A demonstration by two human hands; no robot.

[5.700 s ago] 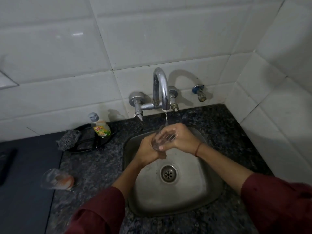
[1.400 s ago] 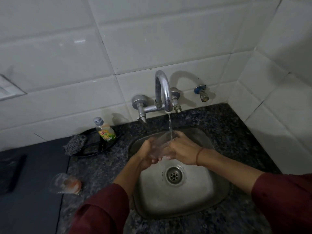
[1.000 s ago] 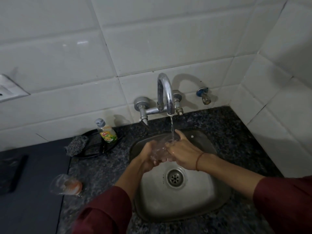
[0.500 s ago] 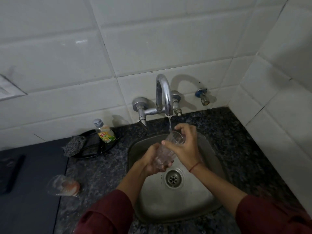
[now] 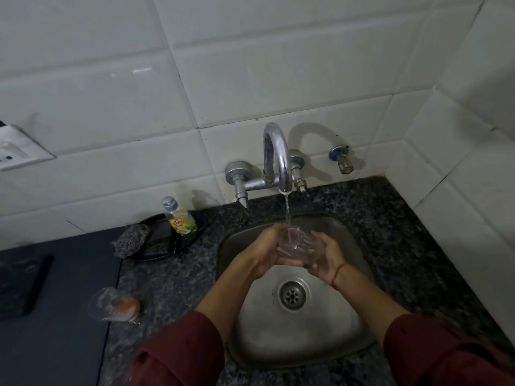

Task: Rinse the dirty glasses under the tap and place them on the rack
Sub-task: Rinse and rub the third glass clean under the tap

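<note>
The glass (image 5: 289, 245) is largely covered. The left hand (image 5: 264, 253) wraps its left side and the right hand (image 5: 324, 257) its right, so its base cannot be seen. The second glass (image 5: 114, 303), on the desk (image 5: 172, 277) at the near left, is blurred, and the orange matter in it is unclear. The label on the bottle (image 5: 179, 218) is too small to read. A wall socket (image 5: 16, 150) and a dark flat object (image 5: 19, 285) are cut off by the left edge, and both sleeves (image 5: 178, 355) by the near edge.

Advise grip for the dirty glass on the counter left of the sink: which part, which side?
Wrap the side wall of the dirty glass at mid-height, coming from the sink side. It seems to stand upright and alone on the counter, so the wall is free all round; orange residue sits inside near the base, so keep fingers outside.
</note>
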